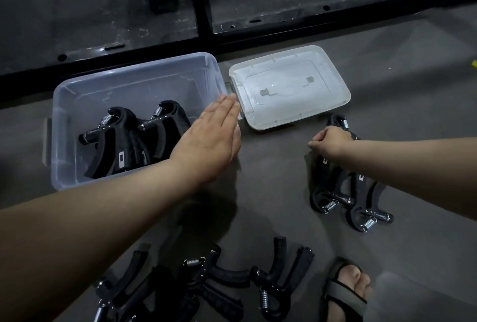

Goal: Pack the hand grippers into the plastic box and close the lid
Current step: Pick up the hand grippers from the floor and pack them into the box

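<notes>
Black hand grippers [134,138], clear plastic box [77,89]

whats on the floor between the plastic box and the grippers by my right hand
Only bare grey floor in the head view; the lid lies further back, beside the plastic box, not between it and those hand grippers.

Right hand [331,141] fingertips hidden beneath knuckles, floor hand grippers [180,288] cut by bottom edge, sandalled foot [347,288] cropped

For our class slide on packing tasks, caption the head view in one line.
Left hand flat over the box, right hand gripping a gripper beside the lid.
</notes>
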A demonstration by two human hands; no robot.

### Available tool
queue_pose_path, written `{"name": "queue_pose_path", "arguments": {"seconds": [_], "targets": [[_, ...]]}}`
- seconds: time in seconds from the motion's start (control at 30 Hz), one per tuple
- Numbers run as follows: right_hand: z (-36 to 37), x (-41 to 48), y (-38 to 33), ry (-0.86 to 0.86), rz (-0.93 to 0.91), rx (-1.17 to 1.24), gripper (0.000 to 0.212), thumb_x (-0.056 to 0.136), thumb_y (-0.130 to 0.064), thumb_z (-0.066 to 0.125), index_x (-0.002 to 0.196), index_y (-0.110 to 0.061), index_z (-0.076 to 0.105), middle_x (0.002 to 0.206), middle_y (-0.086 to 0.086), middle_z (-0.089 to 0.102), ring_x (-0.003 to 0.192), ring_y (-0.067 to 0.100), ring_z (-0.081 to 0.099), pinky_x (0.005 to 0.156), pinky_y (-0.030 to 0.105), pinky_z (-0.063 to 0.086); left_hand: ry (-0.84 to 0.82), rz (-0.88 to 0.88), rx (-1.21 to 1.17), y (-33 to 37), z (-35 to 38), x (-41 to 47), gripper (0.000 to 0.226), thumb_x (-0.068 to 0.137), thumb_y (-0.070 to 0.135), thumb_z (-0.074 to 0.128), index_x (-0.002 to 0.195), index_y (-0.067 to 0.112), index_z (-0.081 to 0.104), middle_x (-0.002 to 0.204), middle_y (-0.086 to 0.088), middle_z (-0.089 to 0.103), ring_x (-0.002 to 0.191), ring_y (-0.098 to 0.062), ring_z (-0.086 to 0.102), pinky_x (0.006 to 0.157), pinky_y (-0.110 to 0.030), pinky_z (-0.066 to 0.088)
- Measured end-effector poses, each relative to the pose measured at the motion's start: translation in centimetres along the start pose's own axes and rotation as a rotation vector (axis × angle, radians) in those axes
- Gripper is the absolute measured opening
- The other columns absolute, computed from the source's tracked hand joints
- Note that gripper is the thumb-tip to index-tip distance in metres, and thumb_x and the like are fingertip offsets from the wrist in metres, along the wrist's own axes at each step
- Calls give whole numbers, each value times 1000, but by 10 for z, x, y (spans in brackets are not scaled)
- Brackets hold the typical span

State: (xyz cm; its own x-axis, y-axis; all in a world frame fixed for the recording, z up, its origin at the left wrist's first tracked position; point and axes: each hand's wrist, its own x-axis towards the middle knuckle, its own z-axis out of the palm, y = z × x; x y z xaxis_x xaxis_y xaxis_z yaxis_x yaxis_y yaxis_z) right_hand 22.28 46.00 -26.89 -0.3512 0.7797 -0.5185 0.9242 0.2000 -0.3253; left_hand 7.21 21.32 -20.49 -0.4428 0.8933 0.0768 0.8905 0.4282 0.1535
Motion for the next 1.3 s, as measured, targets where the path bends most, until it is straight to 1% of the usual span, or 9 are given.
{"name": "queue_pose_path", "arguments": {"seconds": [0.3, 0.43, 0.6, 0.7, 0.8, 0.9, 1.1, 1.2, 1.3], "targets": [[-6, -32, -21, 94, 154, 605, 38, 87, -27, 43, 113, 0, 39, 94, 12, 52, 76, 24, 52, 71, 33, 44, -36, -2, -6, -2, -1, -1, 64, 99, 35, 14, 150, 1, 27, 159, -16, 22, 149, -24, 17, 122, -39, 16], [-20, -70, -35, 48, -50, 894, 24, 86, -7, 31, 74, -5, 52, 51, 5, 50, 42, 20, 38, 39, 22, 33, -8, 17, -110, -2, -5, -1, 59, 100, 32, 23, 149, 0, 31, 158, -15, 26, 148, -24, 21, 122, -36, 14], [-42, -120, -69, -111, -274, 1294, 38, 85, -2, 24, 91, -9, 60, 61, 11, 48, 49, 20, 40, 46, 26, 32, -97, -183, -552, -2, -23, 2, 47, 103, 25, 33, 149, 16, 37, 159, 7, 25, 147, -4, 15, 119, -21, 8], [-48, -143, -96, -282, -298, 1428, 38, 83, -4, 21, 93, -6, 58, 64, 13, 46, 52, 20, 38, 50, 27, 31, -80, -402, -830, 9, -45, 8, 35, 103, 28, 33, 118, 15, 62, 130, 2, 56, 125, -15, 46, 101, -24, 33], [-40, -155, -119, -424, -308, 1447, 40, 82, -6, 21, 102, -2, 55, 67, 14, 47, 55, 21, 40, 53, 29, 35, 17, -690, -1112, 13, -62, 14, 41, 97, 42, 37, 101, 9, 60, 101, -10, 64, 87, -25, 61, 72, -33, 43], [-26, -159, -132, -500, -312, 1398, 42, 83, -5, 23, 109, 0, 55, 70, 17, 51, 58, 24, 45, 54, 30, 42, 53, -790, -1442, 4, -72, 9, 35, 94, 41, 51, 120, 19, 46, 94, -10, 68, 67, -19, 63, 59, -31, 50], [4, -168, -162, -554, -557, 929, 40, 83, 0, 34, 107, -14, 62, 82, 11, 67, 72, 23, 61, 65, 32, 50, 47, -813, -1246, -33, -70, 0, 53, 74, 6, 62, 119, 27, 46, 97, -14, 68, 80, -32, 69, 74, -57, 58], [15, -150, -169, -267, -885, 428, 38, 88, -12, 44, 119, -20, 63, 114, 0, 65, 107, 11, 57, 92, 20, 42, 117, -817, -1063, -60, -76, -4, 49, 82, 8, 62, 124, 27, 46, 97, -4, 66, 83, -21, 68, 75, -37, 59], [26, -123, -163, 42, -966, -102, 55, 92, -26, 45, 146, -11, 40, 155, 7, 27, 143, 18, 21, 116, 26, 17, 147, -905, -1008, -82, -74, -14, 46, 88, 4, 56, 125, 29, 43, 94, -3, 61, 65, -13, 59, 51, -23, 49]]}}
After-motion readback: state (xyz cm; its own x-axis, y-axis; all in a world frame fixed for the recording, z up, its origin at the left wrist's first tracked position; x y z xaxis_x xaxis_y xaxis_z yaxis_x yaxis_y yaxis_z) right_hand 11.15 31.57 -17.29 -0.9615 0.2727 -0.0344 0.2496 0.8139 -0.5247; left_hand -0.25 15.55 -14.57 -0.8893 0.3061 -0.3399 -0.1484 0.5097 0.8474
